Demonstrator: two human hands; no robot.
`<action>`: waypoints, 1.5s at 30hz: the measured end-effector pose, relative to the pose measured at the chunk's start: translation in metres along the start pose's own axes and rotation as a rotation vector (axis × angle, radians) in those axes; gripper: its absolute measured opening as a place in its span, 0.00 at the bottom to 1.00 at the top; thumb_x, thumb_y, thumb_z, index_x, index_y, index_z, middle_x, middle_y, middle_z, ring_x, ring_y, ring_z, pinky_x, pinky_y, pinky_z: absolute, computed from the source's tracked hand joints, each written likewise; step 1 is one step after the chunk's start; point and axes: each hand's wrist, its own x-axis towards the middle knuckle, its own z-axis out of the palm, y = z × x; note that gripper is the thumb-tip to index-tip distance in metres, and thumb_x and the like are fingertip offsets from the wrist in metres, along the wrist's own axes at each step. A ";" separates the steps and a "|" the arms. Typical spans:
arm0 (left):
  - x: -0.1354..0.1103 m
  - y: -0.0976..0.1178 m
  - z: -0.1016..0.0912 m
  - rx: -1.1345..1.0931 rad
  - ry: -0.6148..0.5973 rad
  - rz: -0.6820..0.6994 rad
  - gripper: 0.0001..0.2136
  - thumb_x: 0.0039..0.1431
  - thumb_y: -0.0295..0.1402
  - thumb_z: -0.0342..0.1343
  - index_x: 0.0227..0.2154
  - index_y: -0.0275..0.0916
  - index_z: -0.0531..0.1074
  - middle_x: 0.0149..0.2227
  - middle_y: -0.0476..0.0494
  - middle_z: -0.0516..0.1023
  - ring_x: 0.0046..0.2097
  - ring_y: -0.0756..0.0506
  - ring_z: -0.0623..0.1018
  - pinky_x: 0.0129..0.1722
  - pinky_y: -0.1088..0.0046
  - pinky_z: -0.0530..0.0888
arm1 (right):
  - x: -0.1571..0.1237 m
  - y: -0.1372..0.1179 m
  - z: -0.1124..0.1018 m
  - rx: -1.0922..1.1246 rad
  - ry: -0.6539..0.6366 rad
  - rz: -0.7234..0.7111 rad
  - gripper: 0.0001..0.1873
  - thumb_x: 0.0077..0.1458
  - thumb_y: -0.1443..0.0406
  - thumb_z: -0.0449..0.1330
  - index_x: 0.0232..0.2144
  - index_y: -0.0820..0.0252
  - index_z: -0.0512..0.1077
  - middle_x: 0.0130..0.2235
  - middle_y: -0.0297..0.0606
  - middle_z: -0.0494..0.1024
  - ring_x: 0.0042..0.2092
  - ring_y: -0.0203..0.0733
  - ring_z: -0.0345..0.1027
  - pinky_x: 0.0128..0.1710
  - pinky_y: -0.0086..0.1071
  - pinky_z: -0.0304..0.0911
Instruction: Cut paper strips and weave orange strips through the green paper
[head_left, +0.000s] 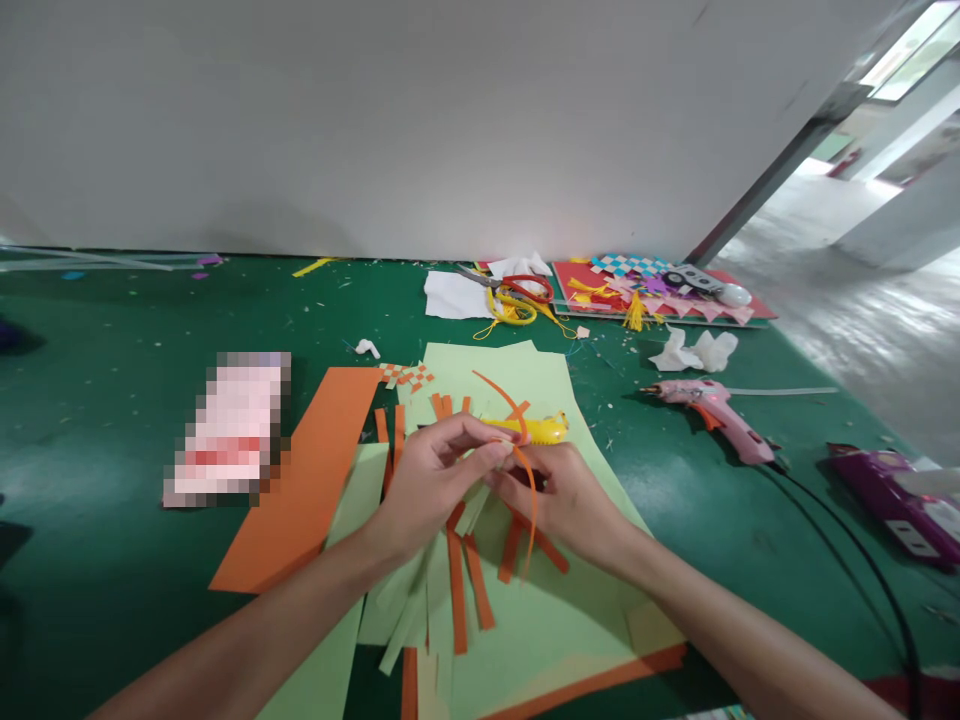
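Both hands meet over pale green paper sheets (600, 580). My left hand (442, 480) pinches thin paper strips between thumb and fingertips. From the other side, my right hand (555, 490) is closed on the same small bundle, its fingertips partly hidden. A curved orange paper strip (533, 500) arcs out of the fingers, one end upward, the other hanging down. Just behind the hands lies a yellow cutter (544, 429). Loose orange strips (457, 590) and pale green strips (405, 620) are scattered beneath. Small orange-and-white checkered woven pieces (409, 376) rest at the green sheet's upper left corner.
A large orange sheet (300, 480) and a blurred-out pink item (229, 430) lie left. Red-handled scissors (529, 288) are at the back. On the right are a pink glue gun (720, 410) with its black cord, crumpled tissue (694, 350) and a purple power strip (892, 500).
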 end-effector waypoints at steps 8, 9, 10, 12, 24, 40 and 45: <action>0.005 -0.003 -0.001 -0.044 0.046 -0.049 0.07 0.53 0.36 0.61 0.28 0.37 0.74 0.32 0.47 0.80 0.35 0.49 0.77 0.35 0.76 0.72 | -0.002 0.007 -0.002 -0.124 0.007 -0.006 0.14 0.53 0.68 0.53 0.18 0.60 0.58 0.20 0.27 0.57 0.24 0.30 0.46 0.23 0.26 0.47; 0.006 -0.004 -0.002 -0.043 0.049 -0.054 0.08 0.53 0.37 0.61 0.28 0.38 0.73 0.32 0.47 0.79 0.35 0.49 0.77 0.34 0.76 0.71 | -0.002 0.007 -0.002 -0.137 0.006 -0.009 0.14 0.53 0.68 0.53 0.18 0.60 0.57 0.20 0.27 0.56 0.23 0.30 0.46 0.23 0.26 0.46; 0.006 -0.005 -0.002 -0.044 0.047 -0.058 0.08 0.53 0.37 0.61 0.28 0.38 0.73 0.32 0.47 0.79 0.35 0.49 0.76 0.35 0.76 0.71 | -0.001 0.007 -0.002 -0.145 0.008 -0.011 0.14 0.53 0.68 0.53 0.18 0.60 0.57 0.20 0.27 0.56 0.23 0.30 0.46 0.22 0.26 0.46; 0.006 -0.007 -0.003 -0.053 0.042 -0.054 0.07 0.54 0.37 0.60 0.29 0.38 0.73 0.31 0.48 0.78 0.35 0.49 0.76 0.35 0.76 0.71 | -0.001 0.006 -0.003 -0.143 0.014 -0.025 0.14 0.54 0.67 0.53 0.18 0.60 0.56 0.20 0.27 0.56 0.23 0.30 0.46 0.23 0.26 0.47; 0.007 -0.012 -0.001 -0.154 0.026 -0.053 0.06 0.53 0.35 0.61 0.28 0.39 0.74 0.29 0.51 0.75 0.31 0.53 0.72 0.30 0.81 0.68 | 0.000 0.004 0.007 -0.083 0.091 -0.035 0.19 0.55 0.63 0.56 0.16 0.59 0.54 0.19 0.27 0.51 0.23 0.30 0.44 0.21 0.25 0.47; 0.005 -0.010 -0.001 -0.125 0.047 -0.002 0.04 0.54 0.34 0.61 0.28 0.40 0.75 0.27 0.53 0.75 0.30 0.55 0.72 0.29 0.84 0.68 | -0.001 0.001 0.004 -0.044 0.060 0.042 0.17 0.55 0.64 0.57 0.16 0.60 0.61 0.18 0.27 0.59 0.22 0.30 0.50 0.22 0.25 0.51; 0.005 -0.010 -0.002 -0.096 0.080 0.032 0.03 0.55 0.34 0.60 0.29 0.41 0.74 0.29 0.53 0.76 0.32 0.54 0.73 0.32 0.82 0.68 | 0.000 0.003 -0.010 0.080 0.039 0.067 0.14 0.51 0.57 0.61 0.23 0.59 0.65 0.21 0.27 0.63 0.23 0.30 0.54 0.21 0.26 0.52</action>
